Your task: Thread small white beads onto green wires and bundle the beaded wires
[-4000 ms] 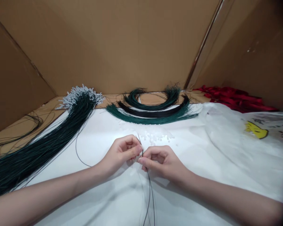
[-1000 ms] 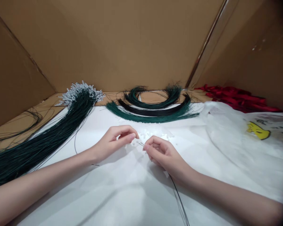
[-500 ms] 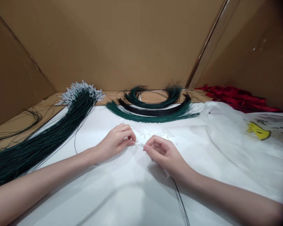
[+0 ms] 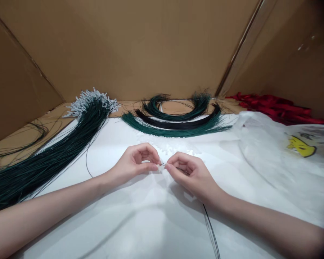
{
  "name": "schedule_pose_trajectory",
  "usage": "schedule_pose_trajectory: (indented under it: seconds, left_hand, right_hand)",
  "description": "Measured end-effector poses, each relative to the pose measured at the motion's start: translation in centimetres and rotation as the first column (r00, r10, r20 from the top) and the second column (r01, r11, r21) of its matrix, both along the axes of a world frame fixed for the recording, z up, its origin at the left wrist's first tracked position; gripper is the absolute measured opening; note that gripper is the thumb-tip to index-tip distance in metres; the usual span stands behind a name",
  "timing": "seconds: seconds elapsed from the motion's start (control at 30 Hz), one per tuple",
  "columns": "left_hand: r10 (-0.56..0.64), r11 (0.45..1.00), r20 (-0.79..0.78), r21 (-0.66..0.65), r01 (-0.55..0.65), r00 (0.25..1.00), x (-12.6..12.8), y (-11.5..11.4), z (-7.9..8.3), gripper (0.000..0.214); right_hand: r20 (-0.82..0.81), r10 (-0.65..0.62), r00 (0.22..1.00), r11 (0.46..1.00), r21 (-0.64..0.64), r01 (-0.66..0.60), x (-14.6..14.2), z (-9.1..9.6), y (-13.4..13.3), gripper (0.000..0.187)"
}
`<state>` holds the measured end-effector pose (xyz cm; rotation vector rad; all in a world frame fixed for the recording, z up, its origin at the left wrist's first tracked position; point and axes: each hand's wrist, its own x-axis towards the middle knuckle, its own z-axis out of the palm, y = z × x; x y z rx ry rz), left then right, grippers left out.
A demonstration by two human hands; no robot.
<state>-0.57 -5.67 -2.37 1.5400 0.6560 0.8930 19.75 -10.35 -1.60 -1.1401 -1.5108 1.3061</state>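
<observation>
My left hand (image 4: 136, 162) and my right hand (image 4: 190, 172) meet fingertip to fingertip over a white sheet (image 4: 151, 216). My right hand pinches the tip of a thin dark cord (image 4: 210, 230) that runs back under my right wrist toward me. My left hand is closed in a pinch on a tiny white bead, too small to see clearly, held against the cord's tip. A scatter of small white beads (image 4: 175, 149) lies just beyond my fingers.
A long bundle of dark green cords with white beaded ends (image 4: 51, 158) lies at the left. Curved bundles of green and black cords (image 4: 178, 122) lie at the back. A white plastic bag (image 4: 286, 158) and red strips (image 4: 275, 108) are at the right. Cardboard walls (image 4: 140, 46) surround the area.
My left hand went to the bead scatter, closed in a pinch and came back against the cord tip in my right hand. The view shifted slightly.
</observation>
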Motion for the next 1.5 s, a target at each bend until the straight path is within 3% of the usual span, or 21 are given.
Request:
schedule_pose_trajectory:
  seconds: [0.77, 1.1, 1.5]
  left_hand:
    - [-0.026, 0.999, 0.052, -0.027, 0.027, 0.998, -0.01, -0.05, 0.01, 0.018]
    - [-0.020, 1.000, 0.035, 0.009, 0.020, 0.999, 0.08, -0.04, -0.06, 0.019]
    - [0.000, 0.994, -0.036, 0.106, 0.004, 0.999, 0.07, -0.42, -0.24, 0.016]
  right_hand:
    - [0.051, 0.025, 0.998, 0.999, 0.040, -0.027, 0.08, -0.43, 0.05, 0.016]
    - [0.055, 0.029, 0.998, 0.998, 0.058, -0.033, 0.12, -0.42, 0.01, 0.013]
    - [0.150, 0.027, 0.988, 0.982, 0.179, -0.054, 0.16, -0.44, -0.07, 0.010]
